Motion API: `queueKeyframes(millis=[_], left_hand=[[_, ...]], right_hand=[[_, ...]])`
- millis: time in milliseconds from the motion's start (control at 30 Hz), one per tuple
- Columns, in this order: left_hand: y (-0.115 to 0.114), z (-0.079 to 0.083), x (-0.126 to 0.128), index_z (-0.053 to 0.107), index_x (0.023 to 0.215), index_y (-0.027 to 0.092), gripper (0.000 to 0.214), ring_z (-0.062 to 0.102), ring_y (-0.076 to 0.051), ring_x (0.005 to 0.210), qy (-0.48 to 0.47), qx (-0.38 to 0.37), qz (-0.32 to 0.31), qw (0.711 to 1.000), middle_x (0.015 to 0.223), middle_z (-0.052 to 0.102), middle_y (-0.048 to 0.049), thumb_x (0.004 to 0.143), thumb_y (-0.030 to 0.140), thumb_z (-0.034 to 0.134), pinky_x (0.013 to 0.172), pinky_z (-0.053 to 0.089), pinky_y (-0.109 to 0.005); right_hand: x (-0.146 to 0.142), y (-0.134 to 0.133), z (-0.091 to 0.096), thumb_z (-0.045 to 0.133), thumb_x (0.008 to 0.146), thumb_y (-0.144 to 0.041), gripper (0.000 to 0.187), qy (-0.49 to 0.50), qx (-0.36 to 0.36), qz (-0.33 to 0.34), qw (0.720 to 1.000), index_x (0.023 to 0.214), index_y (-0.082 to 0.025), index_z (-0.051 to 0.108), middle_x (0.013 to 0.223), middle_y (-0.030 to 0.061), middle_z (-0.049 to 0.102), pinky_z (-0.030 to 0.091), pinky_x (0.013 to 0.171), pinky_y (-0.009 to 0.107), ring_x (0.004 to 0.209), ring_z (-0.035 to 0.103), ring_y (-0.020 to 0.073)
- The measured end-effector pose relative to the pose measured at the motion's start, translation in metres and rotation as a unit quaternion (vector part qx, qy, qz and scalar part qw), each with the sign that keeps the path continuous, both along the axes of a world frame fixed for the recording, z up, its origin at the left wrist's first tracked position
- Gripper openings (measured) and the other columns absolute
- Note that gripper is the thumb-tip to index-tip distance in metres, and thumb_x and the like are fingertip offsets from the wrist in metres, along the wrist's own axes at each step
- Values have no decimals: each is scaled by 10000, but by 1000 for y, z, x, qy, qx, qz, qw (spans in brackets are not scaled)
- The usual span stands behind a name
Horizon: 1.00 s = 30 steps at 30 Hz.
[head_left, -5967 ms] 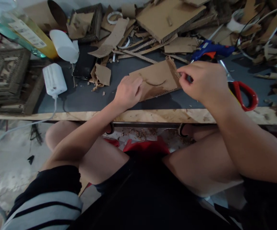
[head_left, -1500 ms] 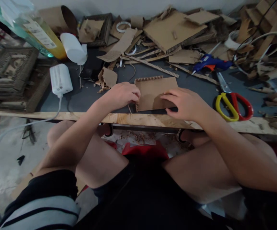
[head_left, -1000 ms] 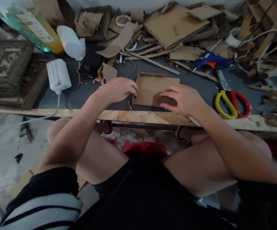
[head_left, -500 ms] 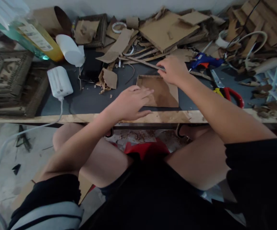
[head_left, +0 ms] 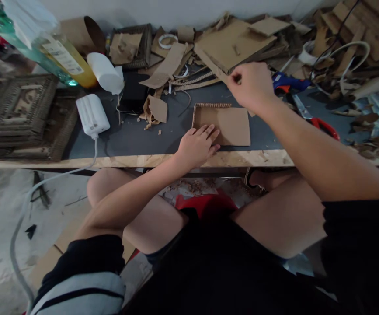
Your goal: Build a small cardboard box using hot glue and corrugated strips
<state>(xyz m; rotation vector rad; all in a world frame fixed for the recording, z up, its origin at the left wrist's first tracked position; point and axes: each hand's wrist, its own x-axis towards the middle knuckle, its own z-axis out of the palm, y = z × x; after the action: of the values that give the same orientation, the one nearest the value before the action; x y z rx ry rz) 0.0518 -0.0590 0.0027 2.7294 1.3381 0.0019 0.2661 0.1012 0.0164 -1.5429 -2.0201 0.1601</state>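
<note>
A flat brown cardboard panel (head_left: 228,127) with a corrugated strip glued along its far edge lies on the dark mat near the table's front edge. My left hand (head_left: 197,144) rests open on its near left corner, fingers flat. My right hand (head_left: 251,85) is raised beyond the panel with its fingers pinched. It seems to hold a thin corrugated cardboard strip, most of which is hidden by the hand. More corrugated strips (head_left: 192,81) lie just left of that hand.
A blue glue gun (head_left: 287,81) and red-handled scissors (head_left: 320,124) lie right of my right hand. A white power adapter (head_left: 92,114), a white bottle (head_left: 106,78) and a phone (head_left: 133,94) sit at the left. Stacked cardboard sheets (head_left: 231,43) and scraps crowd the back.
My right hand left the panel, reached to the strips behind it, then closed and lifted. My left hand opened flat on the panel's near corner. The camera shifted slightly.
</note>
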Motion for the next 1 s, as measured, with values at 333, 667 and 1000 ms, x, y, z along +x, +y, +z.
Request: queueKeyframes(millis=[333,667,1000], left_hand=[[38,-31,-8,706,1460,173,456,791,-236,1182,-573,-248,-22,781,1413,785,-130,1100,451,694,1057,634,-365],[38,-38,-6,849,1135,201,601,740,-138,934,-643,-265,21,719,1129,849,-65,907,758,849,822,603,-239],[40,-40,-13,835,1116,168,661,797,-181,972,-619,-260,46,740,1109,859,-88,822,755,918,912,652,-307]], right_hand=[[-7,-134,-14,917,716,-877,677,408,-320,199,831,807,-220,780,772,29,738,541,502,281,531,604,122],[2,-144,-30,923,767,-796,604,409,-256,138,865,925,-217,855,782,37,727,586,603,304,641,665,157],[9,-151,-31,823,904,-463,220,234,-85,160,955,948,-254,872,883,54,811,555,635,320,673,686,182]])
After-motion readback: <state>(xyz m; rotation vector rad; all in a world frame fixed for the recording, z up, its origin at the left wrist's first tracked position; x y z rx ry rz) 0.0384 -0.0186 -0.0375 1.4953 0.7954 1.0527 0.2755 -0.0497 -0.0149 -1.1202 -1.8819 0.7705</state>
